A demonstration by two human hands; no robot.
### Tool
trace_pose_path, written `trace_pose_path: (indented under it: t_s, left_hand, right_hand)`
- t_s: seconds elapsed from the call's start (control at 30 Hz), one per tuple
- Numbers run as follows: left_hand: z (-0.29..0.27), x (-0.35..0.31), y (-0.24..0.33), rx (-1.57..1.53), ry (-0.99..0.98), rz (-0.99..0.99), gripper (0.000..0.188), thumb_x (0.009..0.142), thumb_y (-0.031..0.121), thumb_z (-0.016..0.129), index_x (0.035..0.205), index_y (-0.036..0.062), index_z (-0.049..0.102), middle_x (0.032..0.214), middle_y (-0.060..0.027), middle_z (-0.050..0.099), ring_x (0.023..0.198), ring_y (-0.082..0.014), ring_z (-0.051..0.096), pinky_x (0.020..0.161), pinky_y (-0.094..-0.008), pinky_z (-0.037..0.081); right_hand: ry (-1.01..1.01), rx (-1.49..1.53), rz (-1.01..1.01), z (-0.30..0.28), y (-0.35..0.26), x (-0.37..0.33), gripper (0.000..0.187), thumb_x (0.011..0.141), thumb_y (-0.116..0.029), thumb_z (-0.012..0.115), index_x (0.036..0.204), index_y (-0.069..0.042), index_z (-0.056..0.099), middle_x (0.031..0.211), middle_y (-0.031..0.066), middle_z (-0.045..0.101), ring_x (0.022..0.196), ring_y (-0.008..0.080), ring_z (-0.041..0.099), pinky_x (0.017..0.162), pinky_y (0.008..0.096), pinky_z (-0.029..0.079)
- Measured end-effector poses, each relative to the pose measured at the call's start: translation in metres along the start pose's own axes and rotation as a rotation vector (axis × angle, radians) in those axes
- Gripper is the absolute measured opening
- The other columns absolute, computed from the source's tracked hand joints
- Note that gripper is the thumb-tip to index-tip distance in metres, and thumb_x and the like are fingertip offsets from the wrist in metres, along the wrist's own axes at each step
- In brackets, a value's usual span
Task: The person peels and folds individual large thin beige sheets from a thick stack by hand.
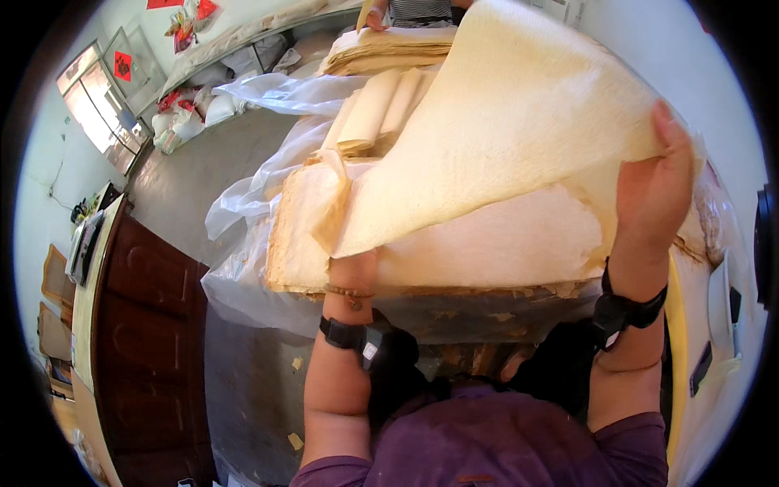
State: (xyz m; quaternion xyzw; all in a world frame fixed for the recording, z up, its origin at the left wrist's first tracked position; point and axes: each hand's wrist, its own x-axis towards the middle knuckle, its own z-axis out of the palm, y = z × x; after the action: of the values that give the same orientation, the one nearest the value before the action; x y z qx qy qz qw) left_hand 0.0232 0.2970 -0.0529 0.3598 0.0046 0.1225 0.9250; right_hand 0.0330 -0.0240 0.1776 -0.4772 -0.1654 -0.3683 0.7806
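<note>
A large cream, fibrous, paper-like sheet (495,130) is lifted at a slant above a thick stack of similar sheets (503,239) in front of me. My right hand (656,183) grips its right edge, fingertips pressed at the border. At the lower left corner, my left hand (355,269) reaches under the sheet, which covers its fingers, so their grip is hidden. Beside that corner, a crumpled flap (334,203) of thin sheet folds upward. The stack's edges look ragged.
Rolled sheets (377,109) lie beyond the stack. Clear plastic (251,195) hangs off its left side. Across the table, another person's hand (376,18) is by a second stack (389,53). A dark red cabinet (154,325) stands left; a phone (700,369) lies at right.
</note>
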Motion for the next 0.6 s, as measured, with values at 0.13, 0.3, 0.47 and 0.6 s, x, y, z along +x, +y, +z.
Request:
trace_pose_path:
  t_s: [0.13,0.3,0.47,0.6]
  left_hand:
    - [0.02,-0.012,0.023,-0.24,0.087,-0.04,0.066,0.105,0.048,0.044,0.155,0.0089,0.026,0.154,-0.0223,0.038,0.136,-0.0376,0.047,0.108,-0.0517,0.045]
    - [0.023,-0.018,0.028,-0.192,0.092,-0.237,0.071,0.105,0.046,0.047,0.157,0.0075,0.017,0.144,-0.0257,0.045,0.126,-0.0381,0.054,0.106,-0.0482,0.048]
    - [0.029,-0.074,0.027,0.742,0.113,0.024,0.058,0.103,0.024,0.056,0.152,0.0024,0.033,0.111,-0.0117,0.061,0.087,-0.0142,0.06,0.075,-0.0299,0.054]
    - [0.027,-0.116,0.04,0.895,0.27,-0.048,0.051,0.099,0.016,0.061,0.145,-0.0001,0.044,0.107,-0.0068,0.062,0.084,-0.0112,0.059,0.072,-0.0268,0.052]
  right_hand:
    - [-0.324,0.228,-0.134,-0.014,-0.03,0.036,0.026,0.097,-0.011,0.056,0.114,0.007,0.066,0.115,0.0137,0.069,0.112,0.0237,0.063,0.109,0.0379,0.043]
    - [-0.035,-0.129,0.495,-0.092,0.03,0.005,0.033,0.094,-0.018,0.063,0.121,0.002,0.064,0.113,0.0123,0.069,0.105,0.0213,0.067,0.087,0.0356,0.056]
    - [-0.022,-0.268,0.937,-0.135,0.062,-0.132,0.045,0.098,-0.026,0.055,0.134,0.001,0.053,0.12,0.0144,0.067,0.101,0.0288,0.07,0.085,0.0431,0.059]
    - [-0.056,-0.146,1.182,-0.164,0.05,-0.15,0.048,0.097,-0.028,0.057,0.13,0.007,0.054,0.117,0.0199,0.068,0.096,0.0332,0.071,0.084,0.0427,0.058]
